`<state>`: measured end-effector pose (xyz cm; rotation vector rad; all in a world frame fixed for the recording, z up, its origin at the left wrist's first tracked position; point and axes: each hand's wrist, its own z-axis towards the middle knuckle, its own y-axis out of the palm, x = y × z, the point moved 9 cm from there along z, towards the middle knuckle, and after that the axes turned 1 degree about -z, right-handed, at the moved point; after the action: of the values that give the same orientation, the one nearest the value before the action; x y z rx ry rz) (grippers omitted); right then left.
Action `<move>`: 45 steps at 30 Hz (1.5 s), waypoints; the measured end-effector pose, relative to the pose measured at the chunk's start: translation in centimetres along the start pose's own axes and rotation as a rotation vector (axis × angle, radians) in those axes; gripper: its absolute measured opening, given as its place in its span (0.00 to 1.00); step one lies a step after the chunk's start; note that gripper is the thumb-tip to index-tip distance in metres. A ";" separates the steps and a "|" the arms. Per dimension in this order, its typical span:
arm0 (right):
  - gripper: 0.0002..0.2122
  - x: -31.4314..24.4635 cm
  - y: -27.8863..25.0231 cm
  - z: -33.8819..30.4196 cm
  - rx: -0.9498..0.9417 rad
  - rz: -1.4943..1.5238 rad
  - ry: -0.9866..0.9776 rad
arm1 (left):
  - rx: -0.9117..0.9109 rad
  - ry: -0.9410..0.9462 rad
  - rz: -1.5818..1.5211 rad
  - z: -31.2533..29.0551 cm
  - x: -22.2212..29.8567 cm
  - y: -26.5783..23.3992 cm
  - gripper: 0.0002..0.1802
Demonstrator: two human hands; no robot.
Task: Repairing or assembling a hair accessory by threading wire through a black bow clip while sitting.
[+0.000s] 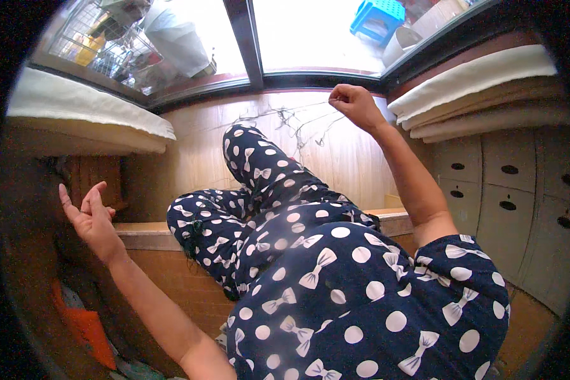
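Observation:
My right hand (359, 109) is raised above the far end of a pale wooden ledge, its fingers pinched together. A dark thread (310, 105) seems to run leftward from the fingertips into a loose tangle of dark strands (284, 116) on the ledge. My left hand (94, 223) is held out at the far left, palm partly up. Its fingers are apart, and I see nothing in it. Both hands are apart from each other, on either side of my legs in dark trousers (259, 155) with white dots and bows.
Glass panes in a dark frame (250, 47) close off the far side. Folded cream cloths lie left (88, 117) and right (481, 85). Grey drawers (510, 171) stand at the right. Behind the glass are a blue stool (379, 22) and wire baskets (98, 44). An orange item (85, 323) lies lower left.

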<state>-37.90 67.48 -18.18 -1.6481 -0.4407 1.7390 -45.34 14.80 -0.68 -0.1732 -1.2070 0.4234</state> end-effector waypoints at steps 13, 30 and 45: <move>0.14 5.0 -0.7 -0.8 -0.003 -0.191 0.251 | 0.008 -0.105 0.009 -0.4 -3.8 -0.1 0.36; 0.20 1.7 21.5 -2.9 -0.177 0.256 0.372 | -0.139 -0.208 0.057 -1.8 -4.7 1.8 0.36; 0.08 4.2 11.0 -2.4 -0.260 0.686 0.449 | -0.079 -0.275 0.001 -1.6 -6.1 1.5 0.37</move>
<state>-38.05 62.10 -28.89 -2.5092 0.1450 1.7198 -45.94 13.85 -7.06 -0.1880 -1.4950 0.4092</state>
